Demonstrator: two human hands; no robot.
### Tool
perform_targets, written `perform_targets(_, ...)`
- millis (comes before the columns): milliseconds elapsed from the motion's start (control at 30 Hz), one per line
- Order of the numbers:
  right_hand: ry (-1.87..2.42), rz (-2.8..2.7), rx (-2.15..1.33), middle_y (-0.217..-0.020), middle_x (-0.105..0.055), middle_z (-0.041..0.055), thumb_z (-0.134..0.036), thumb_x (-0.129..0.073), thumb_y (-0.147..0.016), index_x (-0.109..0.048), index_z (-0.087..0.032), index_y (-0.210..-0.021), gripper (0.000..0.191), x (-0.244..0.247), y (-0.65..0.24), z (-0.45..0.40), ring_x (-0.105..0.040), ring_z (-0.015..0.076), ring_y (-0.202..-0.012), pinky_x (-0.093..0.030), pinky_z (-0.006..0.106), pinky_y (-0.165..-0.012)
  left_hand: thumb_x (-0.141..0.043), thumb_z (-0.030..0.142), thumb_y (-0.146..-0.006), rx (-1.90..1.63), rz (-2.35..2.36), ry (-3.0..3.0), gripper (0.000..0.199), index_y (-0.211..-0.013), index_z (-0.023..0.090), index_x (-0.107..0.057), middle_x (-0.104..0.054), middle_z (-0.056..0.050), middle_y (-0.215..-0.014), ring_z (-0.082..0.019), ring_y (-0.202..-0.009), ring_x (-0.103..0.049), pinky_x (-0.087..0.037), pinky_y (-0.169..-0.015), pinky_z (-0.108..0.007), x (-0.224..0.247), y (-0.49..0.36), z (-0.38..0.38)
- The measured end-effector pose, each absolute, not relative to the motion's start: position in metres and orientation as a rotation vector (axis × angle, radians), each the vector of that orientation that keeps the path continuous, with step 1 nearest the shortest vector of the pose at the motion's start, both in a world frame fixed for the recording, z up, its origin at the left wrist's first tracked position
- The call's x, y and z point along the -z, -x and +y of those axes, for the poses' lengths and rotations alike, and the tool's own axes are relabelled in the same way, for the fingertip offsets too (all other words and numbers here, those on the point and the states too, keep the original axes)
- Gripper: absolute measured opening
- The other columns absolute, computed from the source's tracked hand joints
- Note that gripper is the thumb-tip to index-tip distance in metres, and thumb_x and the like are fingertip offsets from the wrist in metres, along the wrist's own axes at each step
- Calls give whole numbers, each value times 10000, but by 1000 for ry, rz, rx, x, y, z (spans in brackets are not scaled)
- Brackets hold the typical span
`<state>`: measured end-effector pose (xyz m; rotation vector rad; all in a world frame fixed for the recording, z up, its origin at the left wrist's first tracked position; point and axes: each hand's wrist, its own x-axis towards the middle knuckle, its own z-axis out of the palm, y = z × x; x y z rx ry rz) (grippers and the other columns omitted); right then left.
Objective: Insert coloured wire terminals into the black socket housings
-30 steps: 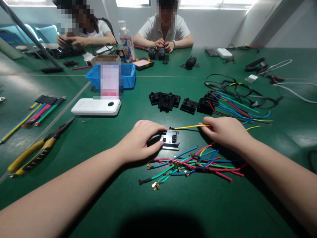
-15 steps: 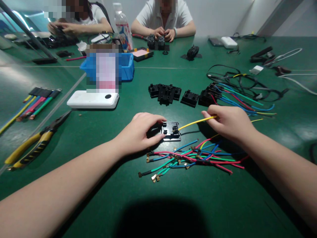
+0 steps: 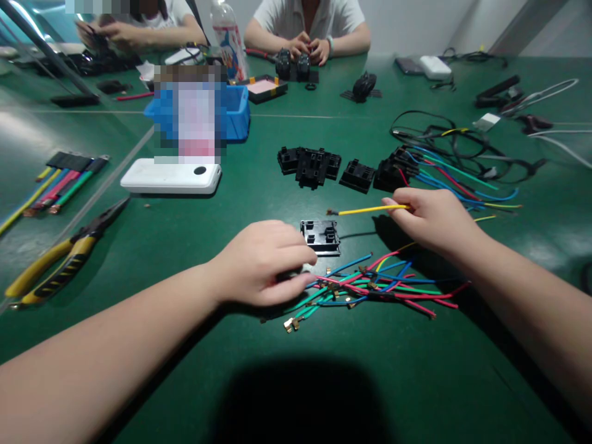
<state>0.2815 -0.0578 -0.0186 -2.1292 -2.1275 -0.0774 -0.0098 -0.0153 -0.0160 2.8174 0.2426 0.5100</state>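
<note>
My right hand pinches a yellow wire, its fingers closed near the wire's right end. The wire's left end carries a small metal terminal and hangs above and right of a black plastic block. That block lies on the table with its small raised sockets facing up. My left hand is open, thumb and fingers apart, just below and left of the block. It hovers at the left end of a pile of red, blue and green wires with brass terminals, hiding some of their ends.
More black blocks lie beyond, one group with wires. Yellow-handled pliers, a ribbon of coloured wires and a white power bank are at left, a blue bin behind. Two people sit across the green table.
The yellow wire's terminal end has come away from the black block and risen with my right hand. My left hand has let go of the block and moved down towards the wire pile.
</note>
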Motion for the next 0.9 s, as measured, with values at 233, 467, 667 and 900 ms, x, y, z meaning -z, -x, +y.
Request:
perform_targets(233,2274,-2329,73,-648,-576,33,-393,-447,-823,-546,-208,-730,229,21,-289,-51,-468,162,-542,-216,262,-486,-450,535,-885,-352,86,-3007,403,-953,173,-613,-628,-54,-776,-169,-701,-570,-373,-605,-306,15,3,-25)
perform_targets(467,2033,-2402,62,-801,-596,52,-324,-474,-819,-562,-198,-798,155,23,-292,-50,-538,182,-706,-302,259,-535,-445,365,-921,-398,-11,-3043,269,-754,196,-572,-605,-33,-771,-147,-646,-489,-309,-590,-314,12,-1,-36)
perform_targets(667,1825,-2478,101,-867,-617,71,-275,-507,-851,-662,-185,-835,179,18,-302,-49,-552,196,-791,-382,288,-655,-435,238,-921,-356,3,-3055,232,-771,181,-603,-604,-37,-742,-143,-624,-477,-318,-580,-304,17,-2,-36)
perform_targets(900,1941,-2529,87,-940,-643,100,-311,-538,-888,-726,-188,-945,232,4,-307,-53,-562,206,-817,-391,310,-688,-468,222,-910,-582,216,-2781,150,-893,162,-604,-642,-46,-777,-132,-701,-569,-433,-637,-263,17,1,-28)
